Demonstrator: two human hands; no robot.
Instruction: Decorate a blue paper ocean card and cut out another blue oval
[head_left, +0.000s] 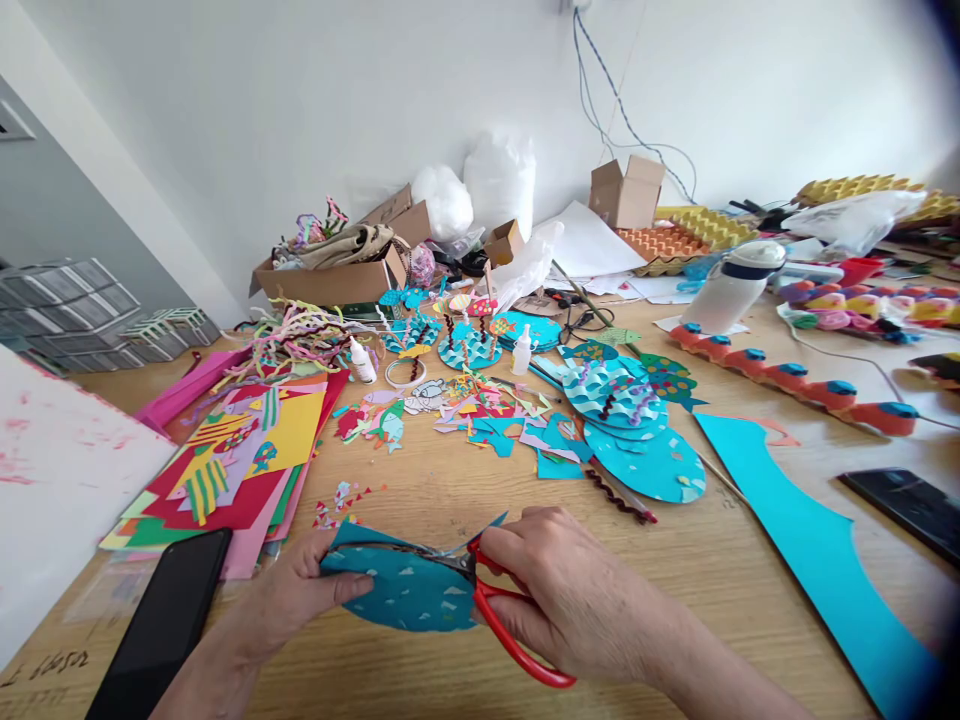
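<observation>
My left hand [300,590] pinches the left edge of a blue paper piece [409,595] dotted with small pale patches, its thumb lying on top. Red-handled scissors [517,640] are gripped in my right hand [566,595], fingers through the loops. Their blades reach leftward along the upper edge of the blue paper, and a thin strip of it sticks up by the blades. Behind the paper lie tiny colored paper bits [346,505]. Farther right are blue paper discs [645,462], some with wavy strips.
Colored paper sheets [289,435] with paper fish and a black phone [169,610] lie at left. Glue bottles [523,350], scraps [495,432] and pipe cleaners [300,340] fill the middle. At right are a large blue offcut [799,520], an orange egg-carton strip [780,375] and another phone [911,510].
</observation>
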